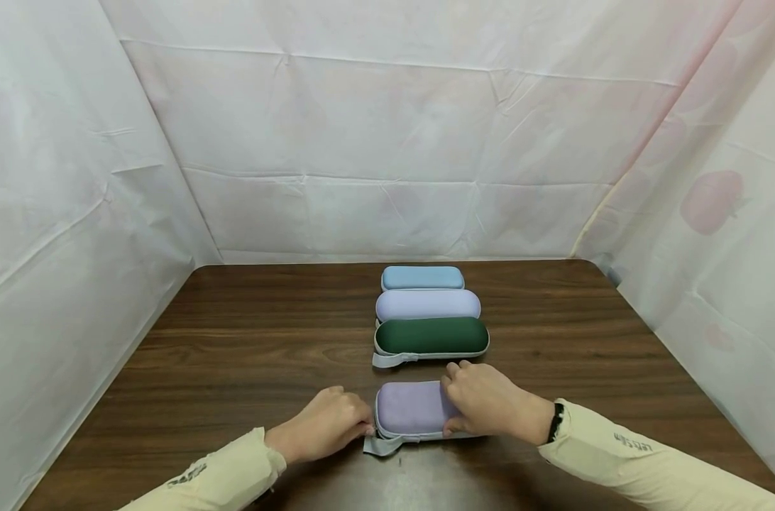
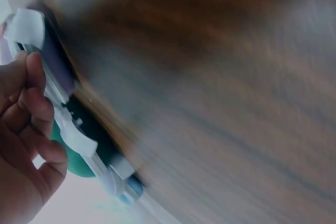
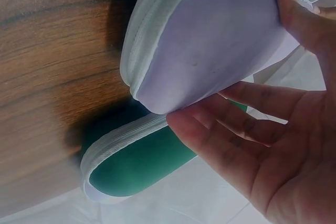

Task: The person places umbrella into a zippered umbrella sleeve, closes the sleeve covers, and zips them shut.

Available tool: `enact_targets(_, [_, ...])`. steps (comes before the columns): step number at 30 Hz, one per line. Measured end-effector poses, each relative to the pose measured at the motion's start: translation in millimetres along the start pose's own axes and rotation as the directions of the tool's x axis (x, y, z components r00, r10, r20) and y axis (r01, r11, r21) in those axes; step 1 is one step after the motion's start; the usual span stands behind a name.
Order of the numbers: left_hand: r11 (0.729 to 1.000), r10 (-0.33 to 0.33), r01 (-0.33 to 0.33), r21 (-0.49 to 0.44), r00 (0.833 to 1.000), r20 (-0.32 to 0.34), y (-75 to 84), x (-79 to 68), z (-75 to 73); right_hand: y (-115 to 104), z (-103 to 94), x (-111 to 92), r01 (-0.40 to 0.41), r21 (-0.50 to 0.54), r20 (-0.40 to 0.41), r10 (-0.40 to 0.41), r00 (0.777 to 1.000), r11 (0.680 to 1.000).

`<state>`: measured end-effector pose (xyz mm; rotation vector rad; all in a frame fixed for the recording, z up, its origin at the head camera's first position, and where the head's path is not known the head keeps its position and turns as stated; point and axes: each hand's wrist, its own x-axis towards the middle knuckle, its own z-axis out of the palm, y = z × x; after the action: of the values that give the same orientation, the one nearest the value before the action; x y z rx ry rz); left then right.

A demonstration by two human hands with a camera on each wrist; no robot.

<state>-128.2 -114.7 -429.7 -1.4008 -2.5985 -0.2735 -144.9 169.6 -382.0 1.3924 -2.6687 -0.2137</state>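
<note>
A purple zippered hard case (image 1: 411, 407), shaped like a glasses case, lies on the table at the front. My right hand (image 1: 486, 399) grips its right part across the top, thumb on the near side and fingers on the far side. In the right wrist view the case's rounded end and pale zipper band (image 3: 144, 51) show beside the palm. At the left end, the thumb and forefinger of my left hand (image 1: 331, 422) pinch the zipper pull, which the fingertips mostly hide. A grey strap loop (image 1: 382, 446) sticks out just below those fingers.
Behind the purple case, a dark green case (image 1: 432, 335), a lavender case (image 1: 428, 304) and a light blue case (image 1: 422, 277) lie in a row toward the back edge. The brown wooden table (image 1: 253, 341) is enclosed by white sheeting (image 1: 387, 128) at the back and sides.
</note>
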Motion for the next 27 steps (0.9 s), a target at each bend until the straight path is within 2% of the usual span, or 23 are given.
enact_targets(10, [0.999, 0.03, -0.028, 0.032, 0.996, -0.078, 11.2, 2.3, 3.5, 2, 0.7, 0, -0.002, -0.014, -0.004, 0.002, 1.0, 1.0])
enact_targets(19, [0.99, 0.119, -0.105, 0.097, 0.982, -0.148, 21.5, 9.5, 6.5, 5, 2.8, 1, -0.009, -0.025, -0.03, 0.008, 1.0, 1.0])
enact_targets(21, [0.992, 0.121, -0.111, 0.066, 0.976, -0.183, 18.8, 9.4, 6.4, 6, 4.6, -2, -0.002, -0.026, -0.054, 0.001, 0.999, 1.0])
enact_targets(23, [0.995, 0.098, -0.1, 0.0, 0.971, -0.218, 13.9, 8.6, 6.6, 9, 6.9, -7, 0.011, -0.016, -0.084, -0.012, 0.996, 1.0])
enact_targets(25, [0.993, 0.046, -0.071, -0.099, 0.971, -0.235, 7.3, 7.2, 7.6, 13, 10.0, -16, 0.016, 0.014, -0.096, -0.014, 0.995, 1.0])
enact_targets(27, [0.979, -0.012, -0.034, -0.2, 0.975, -0.222, 0.5, 5.1, 9.5, 18, 12.8, -27, -0.002, 0.075, -0.076, 0.008, 0.997, 0.997])
